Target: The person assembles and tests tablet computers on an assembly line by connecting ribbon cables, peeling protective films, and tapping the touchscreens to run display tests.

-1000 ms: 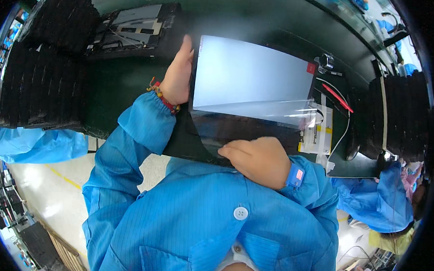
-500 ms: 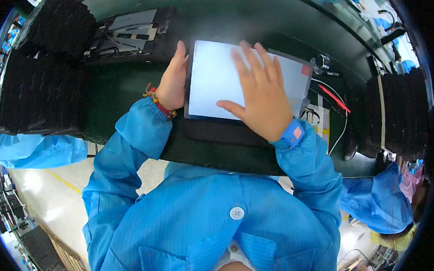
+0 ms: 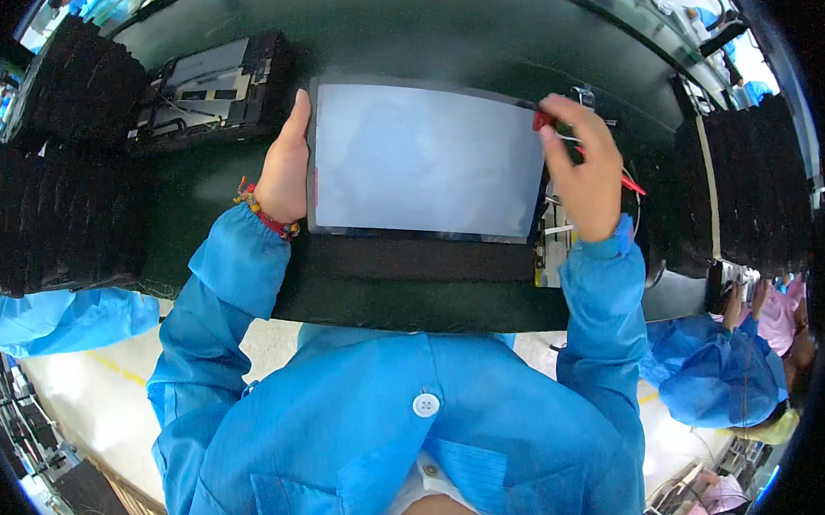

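A flat display panel with a pale, whitish face and a dark border lies in front of me on the dark bench, long side across. My left hand stands on edge along the panel's left side, fingers stretched out, holding nothing. At the far right corner, my right hand pinches a small red tab between thumb and forefinger. Its other fingers are curled behind and partly hidden. Under the panel's near edge shows a black foam pad.
Stacks of black foam sheets rise at the left, and a strapped black stack at the right. A black tray with grey parts sits at far left. Beyond my right hand lie a red pen and a white cable. Co-workers sit on both sides.
My right hand has left the panel's face, where it lay spread flat, and moved right to the red tab at the corner. My left hand stays by the left edge. The view has shifted slightly.
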A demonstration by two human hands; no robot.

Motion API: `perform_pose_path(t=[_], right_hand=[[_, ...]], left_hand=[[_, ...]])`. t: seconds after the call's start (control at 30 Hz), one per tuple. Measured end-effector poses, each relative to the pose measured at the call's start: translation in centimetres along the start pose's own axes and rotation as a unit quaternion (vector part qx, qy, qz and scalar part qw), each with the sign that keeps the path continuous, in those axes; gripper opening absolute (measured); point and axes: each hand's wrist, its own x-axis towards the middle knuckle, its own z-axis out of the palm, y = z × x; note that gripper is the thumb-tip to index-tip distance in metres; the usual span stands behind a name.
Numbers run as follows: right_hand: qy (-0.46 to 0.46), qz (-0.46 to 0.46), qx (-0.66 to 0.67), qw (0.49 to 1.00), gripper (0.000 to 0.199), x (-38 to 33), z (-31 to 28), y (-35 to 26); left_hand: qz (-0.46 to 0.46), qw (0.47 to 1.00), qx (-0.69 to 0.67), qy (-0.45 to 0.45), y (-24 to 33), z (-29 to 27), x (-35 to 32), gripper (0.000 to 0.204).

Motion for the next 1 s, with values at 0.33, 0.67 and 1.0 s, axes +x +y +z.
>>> perform_pose_path(t=[0.33, 0.67, 1.0], right_hand=[[-0.107, 0.317, 0.395, 0.855, 0.034, -0.6, 2.0, 4.1], [-0.041, 0.129, 0.089, 0.987, 0.025, -1.2, -0.4, -0.4], [-0.235, -0.249, 0.137, 0.93, 0.013, -3.0, 1.4, -4.3]], left_hand=[[-0.023, 0.998, -0.06, -0.021, -0.3, -0.3, 1.4, 0.052], [-0.011, 0.998, -0.054, -0.004, -0.4, -0.4, 1.2, 0.05], [-0.045, 0.997, -0.067, -0.014, -0.5, -1.0, 1.5, 0.052]])
